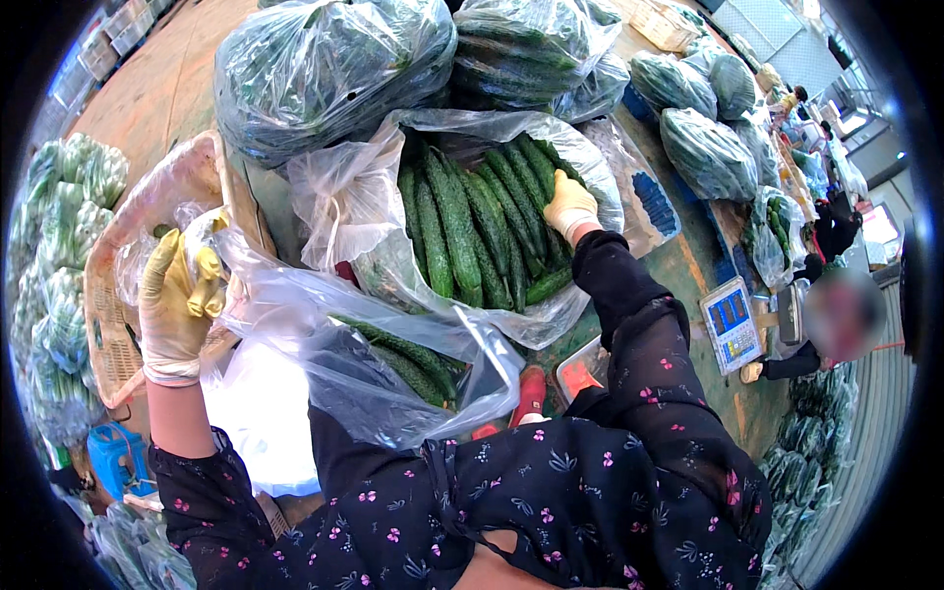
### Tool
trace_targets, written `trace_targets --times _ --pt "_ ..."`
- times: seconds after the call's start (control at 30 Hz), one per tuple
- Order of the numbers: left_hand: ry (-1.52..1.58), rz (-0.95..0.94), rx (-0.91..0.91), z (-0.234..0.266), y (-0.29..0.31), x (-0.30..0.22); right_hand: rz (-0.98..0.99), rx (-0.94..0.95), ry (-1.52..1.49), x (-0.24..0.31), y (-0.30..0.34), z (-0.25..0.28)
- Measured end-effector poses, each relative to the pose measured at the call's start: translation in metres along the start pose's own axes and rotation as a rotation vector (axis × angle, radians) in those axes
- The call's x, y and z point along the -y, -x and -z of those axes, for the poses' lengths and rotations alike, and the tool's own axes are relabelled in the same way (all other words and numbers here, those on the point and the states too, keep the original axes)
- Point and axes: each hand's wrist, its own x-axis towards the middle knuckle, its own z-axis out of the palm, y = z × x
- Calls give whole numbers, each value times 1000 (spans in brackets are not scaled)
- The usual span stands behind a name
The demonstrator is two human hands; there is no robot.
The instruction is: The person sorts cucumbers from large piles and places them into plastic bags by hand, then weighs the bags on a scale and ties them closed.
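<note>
My left hand (pixel 182 300), in a pale glove with yellow fingers, is closed on the gathered edge of a clear plastic bag (pixel 285 295). That bag stretches rightward across my lap, with a few cucumbers (pixel 408 364) inside it. In front of me a larger plastic bag (pixel 339 211) lies wide open, packed with long, dark green cucumbers (pixel 452 226) in rows. My gloved right hand (pixel 570 205) reaches into its right side, fingers curled around a cucumber (pixel 536 162); the fingertips are partly hidden.
Full bags of cucumbers (pixel 334 69) stand beyond the open one. A pinkish plastic crate (pixel 108 324) is at left, beside bagged leafy vegetables (pixel 64 295). A digital scale (pixel 733 324) stands at right near another person (pixel 841 315). A blue jug (pixel 118 457) sits lower left.
</note>
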Motion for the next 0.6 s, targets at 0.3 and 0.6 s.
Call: trace_targets --times 0.3,0.6 --pt "176 -4 -54 7 8 14 -98 369 -1158 17 21 9" --pt "142 -20 7 -3 12 8 4 81 -104 30 -3 -17"
